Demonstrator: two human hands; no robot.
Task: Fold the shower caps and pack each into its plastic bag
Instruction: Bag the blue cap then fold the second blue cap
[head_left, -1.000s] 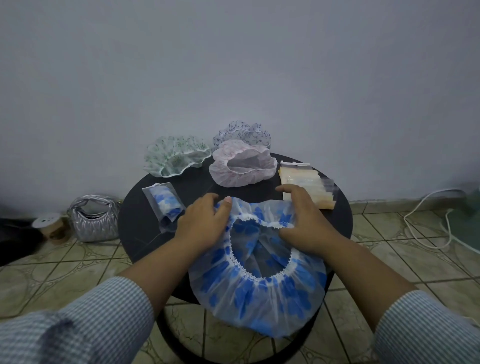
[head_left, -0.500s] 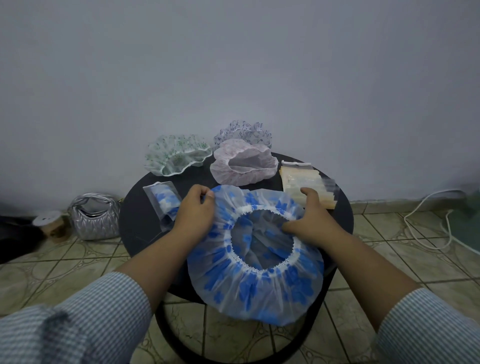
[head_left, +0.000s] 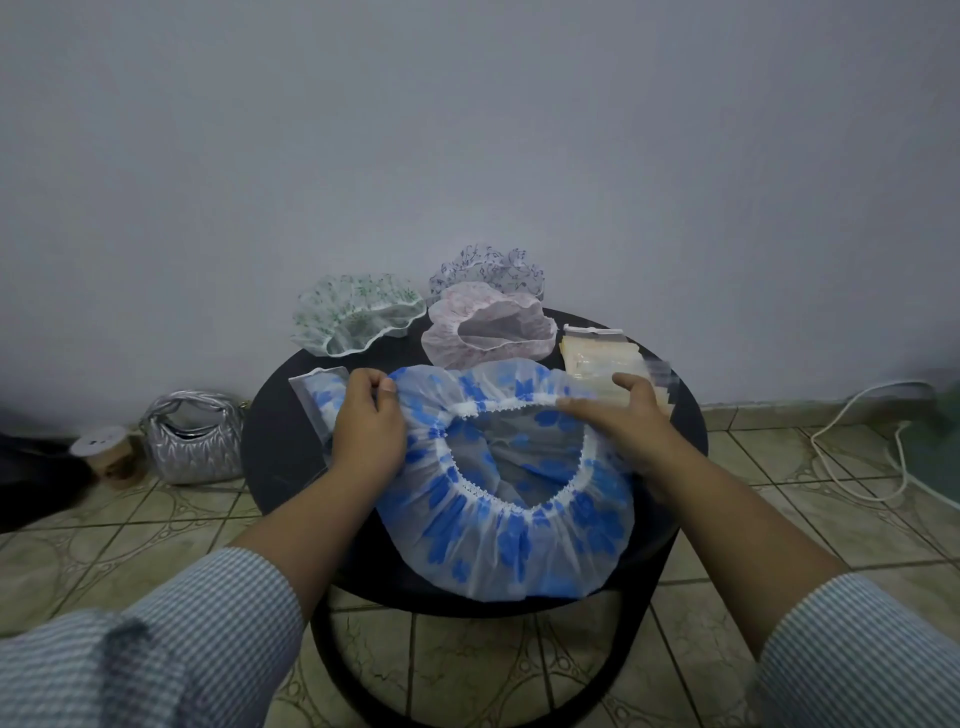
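Note:
A white shower cap with blue flowers (head_left: 498, 535) lies opening-up on the near half of the round black table (head_left: 280, 447) and hangs over its front edge. My left hand (head_left: 369, 426) pinches the cap's left rim. My right hand (head_left: 623, 421) holds the right rim at the elastic band, fingers partly inside the opening. A packed blue cap in a plastic bag (head_left: 319, 389) lies just left of my left hand. A stack of empty plastic bags (head_left: 597, 358) sits at the back right, partly behind my right hand.
Three loose caps wait at the back of the table: a green-patterned one (head_left: 358, 314), a pink one (head_left: 488, 327) and a purple-patterned one (head_left: 488, 267) against the wall. On the tiled floor stand a silver handbag (head_left: 192, 441), a small tub (head_left: 104, 454) and a white cable (head_left: 857, 441).
Both hands have moved apart and away from me, stretching the blue cap's opening wider. The cap has slid farther onto the table.

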